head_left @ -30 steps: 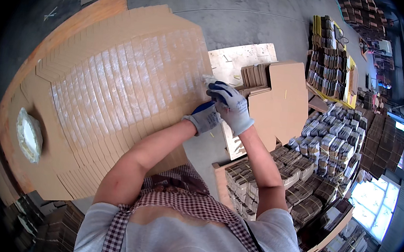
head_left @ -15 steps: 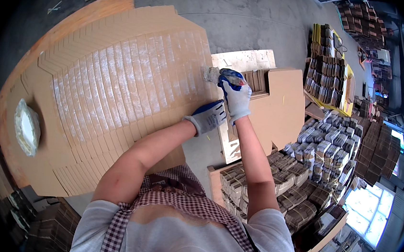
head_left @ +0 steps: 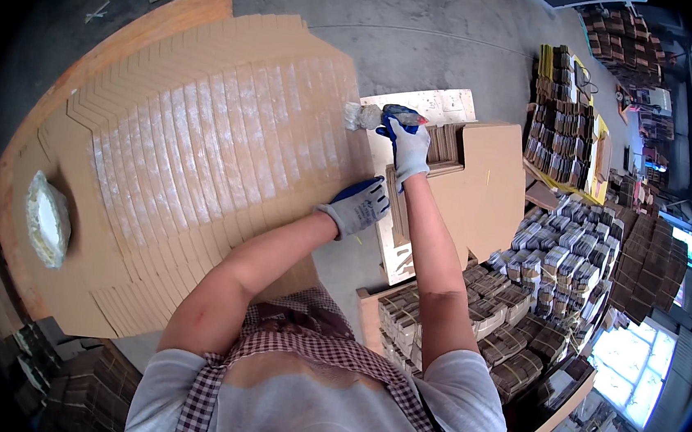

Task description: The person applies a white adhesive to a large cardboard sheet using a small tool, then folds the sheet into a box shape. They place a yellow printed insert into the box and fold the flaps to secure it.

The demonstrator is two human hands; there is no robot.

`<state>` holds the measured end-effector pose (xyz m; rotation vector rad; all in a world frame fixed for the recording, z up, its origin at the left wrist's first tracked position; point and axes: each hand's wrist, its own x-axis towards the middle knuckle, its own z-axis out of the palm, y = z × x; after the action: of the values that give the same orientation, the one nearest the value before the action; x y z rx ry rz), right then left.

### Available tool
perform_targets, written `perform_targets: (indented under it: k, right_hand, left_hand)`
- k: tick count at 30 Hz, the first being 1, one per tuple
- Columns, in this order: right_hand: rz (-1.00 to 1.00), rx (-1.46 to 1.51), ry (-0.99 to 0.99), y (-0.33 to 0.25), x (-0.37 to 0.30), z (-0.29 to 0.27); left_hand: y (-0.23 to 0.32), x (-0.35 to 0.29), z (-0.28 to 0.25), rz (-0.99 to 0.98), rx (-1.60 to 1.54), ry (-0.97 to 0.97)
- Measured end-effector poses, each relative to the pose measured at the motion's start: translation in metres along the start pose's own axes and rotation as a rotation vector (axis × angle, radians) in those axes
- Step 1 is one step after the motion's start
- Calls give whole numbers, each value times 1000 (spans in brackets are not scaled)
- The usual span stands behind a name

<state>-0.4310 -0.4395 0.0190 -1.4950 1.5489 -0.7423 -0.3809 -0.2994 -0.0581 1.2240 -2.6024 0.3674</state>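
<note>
Beyond the right fingertips, at the far right corner of the fanned cardboard sheets [head_left: 202, 162]: a whitish brush [head_left: 363, 116], bristle end toward the person's left, handle end hidden in the glove. Right hand [head_left: 408, 143] fully extended, gloved grey with blue palm, fingers curled tight round the brush handle, knuckles up, wrist straight, forearm running back along the near edge of a small cardboard stack [head_left: 443, 142] on a pale board [head_left: 417, 107]. Brush long axis roughly crosswise, left to right, with bristles just over the sheet edge nearest the fingers. Left hand [head_left: 359, 207] nearer the body, likewise gloved, laid flat on the sheets' right margin, fingers together and pointing right, pressing down rather than gripping; well short of the brush, so right hand clearly the nearer one. Whitish coated strips across the middle of the sheets, all to the left of both sets of fingers, bare brown margin directly under the left fingers. Far to the left of the fingers, near the sheets' left edge, a round pale bag [head_left: 48, 219]. To the right of the fingers, bundled carton stacks [head_left: 555, 267] on the floor, more below the right elbow.
</note>
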Motion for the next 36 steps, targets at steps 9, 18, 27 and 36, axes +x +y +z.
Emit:
perform_targets:
  k: [9, 18, 27, 36]
  right_hand:
    - [-69, 304, 25, -9, -1, -26]
    - [-459, -533, -80, -33, -3, -5]
    - [-811, -709, -338, -21, -43, 8]
    - [-938, -696, -374, -40, -60, 9]
  left_hand:
    - [-4, -2, -6, 40, -34, -72]
    - [-2, 1, -10, 10, -122, -100]
    - [3, -2, 9, -253, -442, 180]
    - [-4, -5, 4, -306, -485, 393]
